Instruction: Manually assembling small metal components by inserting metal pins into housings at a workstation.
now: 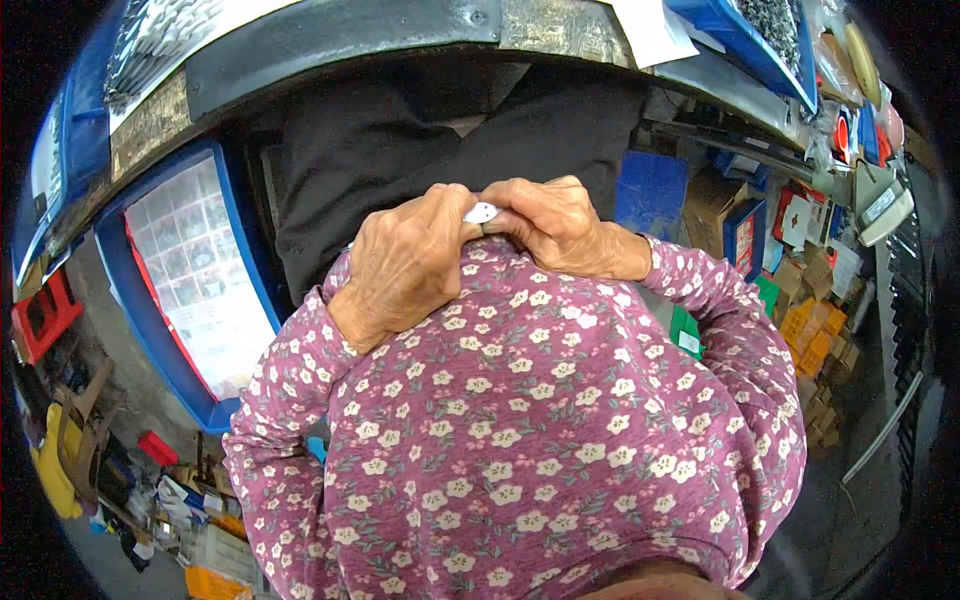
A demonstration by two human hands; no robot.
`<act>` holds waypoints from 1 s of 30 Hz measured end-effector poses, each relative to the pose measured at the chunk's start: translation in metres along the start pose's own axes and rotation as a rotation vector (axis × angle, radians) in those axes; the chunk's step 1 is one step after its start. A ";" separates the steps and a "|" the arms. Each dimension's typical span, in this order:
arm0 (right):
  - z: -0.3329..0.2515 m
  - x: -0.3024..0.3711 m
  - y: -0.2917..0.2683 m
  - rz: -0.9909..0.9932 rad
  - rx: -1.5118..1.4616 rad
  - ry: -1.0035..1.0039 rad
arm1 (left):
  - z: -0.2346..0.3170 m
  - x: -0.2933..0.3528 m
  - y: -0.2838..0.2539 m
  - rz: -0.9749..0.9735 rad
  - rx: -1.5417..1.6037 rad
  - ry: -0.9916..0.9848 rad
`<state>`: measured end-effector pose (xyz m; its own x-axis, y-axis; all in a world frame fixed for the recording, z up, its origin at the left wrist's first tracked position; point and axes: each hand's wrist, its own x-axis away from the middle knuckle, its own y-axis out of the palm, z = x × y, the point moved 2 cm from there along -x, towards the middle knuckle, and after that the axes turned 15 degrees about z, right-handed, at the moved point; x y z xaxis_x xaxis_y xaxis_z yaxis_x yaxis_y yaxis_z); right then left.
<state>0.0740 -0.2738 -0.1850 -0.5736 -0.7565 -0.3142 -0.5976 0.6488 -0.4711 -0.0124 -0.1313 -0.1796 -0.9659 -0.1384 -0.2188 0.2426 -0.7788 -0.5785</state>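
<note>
My left hand (408, 256) and my right hand (556, 228) meet in front of my body, over my dark trousers and against the front of my purple flowered top (520, 400). Between their curled fingers shows a small white piece with dark specks (482, 212); its kind is too small to make out. Both hands are closed, thumbs and fingertips pinched together around it. The undersides of the fingers are hidden, so what else they grip cannot be seen.
Ahead runs a worn workbench edge (340, 40) with a dark strip. A blue tray (110, 235) holding printed sheets stands at left. Blue bins of small metal parts (775, 35) sit at the far right. Cardboard boxes (812, 330) and packages crowd the right side.
</note>
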 end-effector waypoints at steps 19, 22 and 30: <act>0.014 -0.010 -0.004 0.005 -0.125 0.121 | -0.012 -0.016 0.004 0.027 -0.141 0.248; 0.019 -0.015 -0.008 0.029 -0.146 0.107 | -0.012 -0.020 0.002 0.074 -0.048 0.177; 0.025 -0.063 -0.064 0.392 -0.046 0.490 | -0.017 -0.028 -0.002 0.116 0.025 0.048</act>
<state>0.1626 -0.2702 -0.1560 -0.9384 -0.3434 -0.0373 -0.3083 0.8813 -0.3582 0.0162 -0.1159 -0.1854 -0.9260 -0.1995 -0.3205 0.3493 -0.7746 -0.5272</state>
